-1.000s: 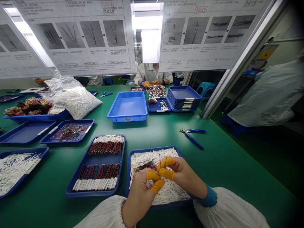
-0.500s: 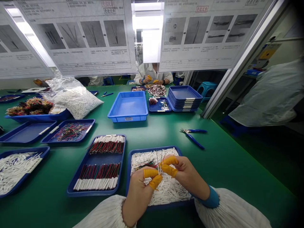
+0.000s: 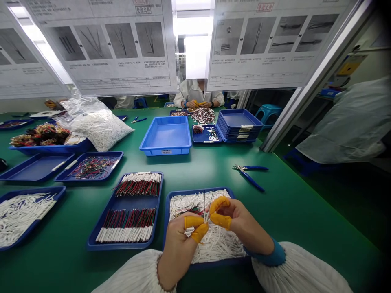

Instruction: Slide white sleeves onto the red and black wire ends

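My left hand (image 3: 179,244), with yellow finger cots on thumb and forefinger, pinches slim white sleeves (image 3: 206,215) with thin dark wires (image 3: 205,199) standing up from them. Right beside it, my right hand (image 3: 242,224), also in yellow cots, closes thumb and forefinger at one thin wire; the fingertips partly hide the grip. Both hands are above a blue tray (image 3: 167,207) filled with loose white sleeves (image 3: 220,246). A small bunch of coloured wires lies on these sleeves, partly behind my left hand.
Left of my hands, a blue tray (image 3: 130,200) carries two rows of sleeved wires. Blue-handled pliers (image 3: 252,175) lie to the right. Beyond stand a light-blue bin (image 3: 165,136), stacked trays (image 3: 240,126) and a bag of white pieces (image 3: 104,126). A co-worker (image 3: 198,95) sits opposite.
My right hand has shifted slightly right, and its fingertips are a little farther from my left ones. The wires now spread apart at the top. The co-worker's hands have come lower and closer together.
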`<state>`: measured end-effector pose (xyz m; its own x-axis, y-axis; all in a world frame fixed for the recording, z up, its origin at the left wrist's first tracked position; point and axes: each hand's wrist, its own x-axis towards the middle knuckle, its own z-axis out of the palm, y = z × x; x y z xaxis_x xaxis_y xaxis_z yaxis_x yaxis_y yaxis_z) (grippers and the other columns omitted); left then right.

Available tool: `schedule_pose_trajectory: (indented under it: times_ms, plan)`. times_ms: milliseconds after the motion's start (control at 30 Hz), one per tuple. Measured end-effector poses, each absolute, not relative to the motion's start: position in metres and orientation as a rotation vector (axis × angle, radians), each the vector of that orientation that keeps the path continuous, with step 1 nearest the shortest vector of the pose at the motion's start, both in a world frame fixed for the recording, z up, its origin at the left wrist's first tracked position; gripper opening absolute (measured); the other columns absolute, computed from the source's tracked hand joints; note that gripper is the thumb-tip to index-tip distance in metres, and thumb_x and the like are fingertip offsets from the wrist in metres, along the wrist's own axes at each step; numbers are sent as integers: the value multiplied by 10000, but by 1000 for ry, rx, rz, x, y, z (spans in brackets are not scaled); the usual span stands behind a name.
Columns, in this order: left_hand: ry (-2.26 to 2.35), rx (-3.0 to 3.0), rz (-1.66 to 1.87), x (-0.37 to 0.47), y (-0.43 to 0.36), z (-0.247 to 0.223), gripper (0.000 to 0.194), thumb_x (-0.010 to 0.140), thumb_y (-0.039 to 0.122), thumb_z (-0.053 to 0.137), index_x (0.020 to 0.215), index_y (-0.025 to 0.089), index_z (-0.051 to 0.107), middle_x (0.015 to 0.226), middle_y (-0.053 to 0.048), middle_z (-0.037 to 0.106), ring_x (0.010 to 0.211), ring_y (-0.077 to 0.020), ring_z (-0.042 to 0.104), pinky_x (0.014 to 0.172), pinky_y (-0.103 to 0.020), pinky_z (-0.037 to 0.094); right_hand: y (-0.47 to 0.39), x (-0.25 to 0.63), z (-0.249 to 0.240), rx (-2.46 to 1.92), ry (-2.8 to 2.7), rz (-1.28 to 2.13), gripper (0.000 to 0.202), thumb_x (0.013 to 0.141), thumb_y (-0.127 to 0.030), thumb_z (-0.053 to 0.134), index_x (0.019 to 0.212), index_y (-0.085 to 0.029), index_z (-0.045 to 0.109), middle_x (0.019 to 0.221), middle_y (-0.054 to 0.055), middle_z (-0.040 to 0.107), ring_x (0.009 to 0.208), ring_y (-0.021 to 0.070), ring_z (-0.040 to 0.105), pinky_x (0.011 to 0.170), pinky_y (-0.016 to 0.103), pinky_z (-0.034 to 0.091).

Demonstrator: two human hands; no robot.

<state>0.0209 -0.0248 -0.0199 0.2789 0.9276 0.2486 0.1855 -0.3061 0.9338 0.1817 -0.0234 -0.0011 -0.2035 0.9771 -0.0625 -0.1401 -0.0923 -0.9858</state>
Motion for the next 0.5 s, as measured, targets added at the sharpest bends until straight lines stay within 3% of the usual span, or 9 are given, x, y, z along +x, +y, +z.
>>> schedule_pose_trajectory:
  times_ms: [500]
  plan:
    - [1097, 1810, 1064, 24, -25, -19, 71, 678, 103, 638, 625, 145, 661, 655, -38, 672, 612, -161, 616, 589, -232, 473, -24, 181, -1, -1017, -1295, 1482, 162, 651, -287, 727, 711, -170, 631, 709, 20, 577, 701, 169, 538, 697, 325, 453]
